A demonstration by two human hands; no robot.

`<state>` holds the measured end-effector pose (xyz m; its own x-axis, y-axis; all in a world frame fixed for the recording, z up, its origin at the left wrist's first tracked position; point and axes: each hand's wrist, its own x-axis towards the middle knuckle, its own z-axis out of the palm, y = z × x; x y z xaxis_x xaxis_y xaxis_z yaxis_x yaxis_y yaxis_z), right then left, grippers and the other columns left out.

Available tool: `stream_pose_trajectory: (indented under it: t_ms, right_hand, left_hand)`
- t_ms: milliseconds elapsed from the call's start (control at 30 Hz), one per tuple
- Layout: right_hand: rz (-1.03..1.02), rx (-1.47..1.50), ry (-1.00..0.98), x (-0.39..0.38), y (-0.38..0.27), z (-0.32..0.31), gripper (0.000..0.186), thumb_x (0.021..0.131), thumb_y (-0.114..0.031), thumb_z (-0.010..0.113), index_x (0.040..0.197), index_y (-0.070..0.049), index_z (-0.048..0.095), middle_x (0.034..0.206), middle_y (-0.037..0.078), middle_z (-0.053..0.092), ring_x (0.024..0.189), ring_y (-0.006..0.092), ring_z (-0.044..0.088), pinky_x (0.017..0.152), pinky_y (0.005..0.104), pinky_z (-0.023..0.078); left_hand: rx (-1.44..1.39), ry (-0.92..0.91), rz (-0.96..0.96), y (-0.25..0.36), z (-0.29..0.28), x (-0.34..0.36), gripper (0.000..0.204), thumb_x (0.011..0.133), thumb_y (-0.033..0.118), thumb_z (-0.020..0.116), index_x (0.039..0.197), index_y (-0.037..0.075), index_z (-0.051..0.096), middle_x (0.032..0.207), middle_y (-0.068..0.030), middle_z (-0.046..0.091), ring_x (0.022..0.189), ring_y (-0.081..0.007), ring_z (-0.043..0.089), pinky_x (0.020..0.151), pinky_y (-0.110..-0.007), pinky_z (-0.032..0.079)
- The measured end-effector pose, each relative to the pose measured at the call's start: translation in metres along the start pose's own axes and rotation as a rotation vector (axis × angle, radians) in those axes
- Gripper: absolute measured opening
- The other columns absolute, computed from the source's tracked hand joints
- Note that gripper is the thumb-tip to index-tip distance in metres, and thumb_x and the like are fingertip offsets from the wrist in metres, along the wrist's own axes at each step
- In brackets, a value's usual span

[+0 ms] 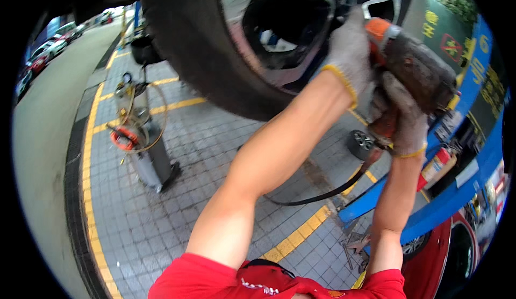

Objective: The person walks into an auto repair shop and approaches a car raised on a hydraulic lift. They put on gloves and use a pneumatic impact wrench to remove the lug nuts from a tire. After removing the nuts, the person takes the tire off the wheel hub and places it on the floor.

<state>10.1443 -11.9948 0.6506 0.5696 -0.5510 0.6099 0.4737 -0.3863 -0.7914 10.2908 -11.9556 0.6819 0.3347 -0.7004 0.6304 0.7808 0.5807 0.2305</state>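
A grimy impact wrench point(416, 65) with an orange nose is held up at the right, against the hub area of a raised car wheel point(188, 41). My gloved right hand point(402, 113) is closed round its handle, with the air hose running down below. My gloved left hand point(348, 52) is at the front of the wrench, next to the wheel's spokes. Its fingers are blurred and partly hidden, but they appear curled round the tool's nose end. The socket end and the wheel nut are hidden behind this hand.
A blue lift post point(478, 57) and its arm stand close at the right, above a red car point(430, 256). A black air hose point(322, 196) loops low. At the left stands a wheeled oil drainer point(148, 159); farther off lies a small wheel point(360, 144) on the tiled floor.
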Motion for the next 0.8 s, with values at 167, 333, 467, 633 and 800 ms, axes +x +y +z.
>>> stream_pose_trajectory:
  t_ms: [167,333,467,633,800]
  right_hand:
    - [-0.258,-0.344,-0.003,0.001,0.012,-0.018,0.034,0.092,-0.018,0.079,0.121,-0.002,0.073,0.095,0.004,0.071,0.078,0.0148,0.064,0.07,0.03,0.052]
    - [-0.24,-0.266,-0.197,-0.034,0.036,-0.061,0.026,0.101,-0.018,0.068,0.124,-0.009,0.077,0.091,0.005,0.07,0.076,0.0148,0.068,0.069,0.0303,0.057]
    - [-0.145,0.246,-0.182,-0.105,0.093,-0.133,0.05,0.105,-0.02,0.061,0.153,-0.012,0.052,0.144,0.01,0.061,0.124,0.0185,0.063,0.108,0.0358,0.051]
    - [-0.015,0.242,-0.231,-0.189,0.187,-0.205,0.062,0.107,-0.02,0.057,0.163,-0.01,0.035,0.162,0.011,0.046,0.147,0.0206,0.047,0.123,0.0387,0.038]
    - [0.707,0.308,-0.233,-0.278,0.229,-0.285,0.098,0.082,-0.017,0.082,0.166,-0.012,0.031,0.162,0.008,0.048,0.146,0.0223,0.048,0.123,0.0395,0.038]
  left_hand:
    - [-0.056,-0.133,0.099,-0.01,-0.011,-0.003,0.045,0.107,0.05,0.056,0.115,0.006,0.063,0.099,-0.0077,0.07,0.095,-0.0243,0.071,0.089,-0.043,0.057]
    - [0.218,-0.193,-0.073,-0.032,-0.021,-0.014,0.053,0.113,0.047,0.041,0.114,0.001,0.068,0.11,-0.013,0.074,0.106,-0.0252,0.071,0.095,-0.041,0.058]
    - [0.275,0.029,-0.128,-0.104,-0.045,-0.056,0.046,0.109,0.047,0.053,0.117,0.002,0.063,0.106,-0.0113,0.072,0.097,-0.0255,0.072,0.091,-0.04,0.059]
    - [0.131,0.431,-0.318,-0.186,-0.125,-0.112,0.038,0.106,0.042,0.062,0.105,0.004,0.062,0.104,-0.0128,0.07,0.105,-0.0309,0.069,0.099,-0.047,0.057]
    - [0.616,0.704,-0.232,-0.181,-0.333,-0.173,0.03,0.105,0.031,0.065,0.115,0.005,0.057,0.109,-0.01,0.065,0.106,-0.0295,0.066,0.097,-0.055,0.054]
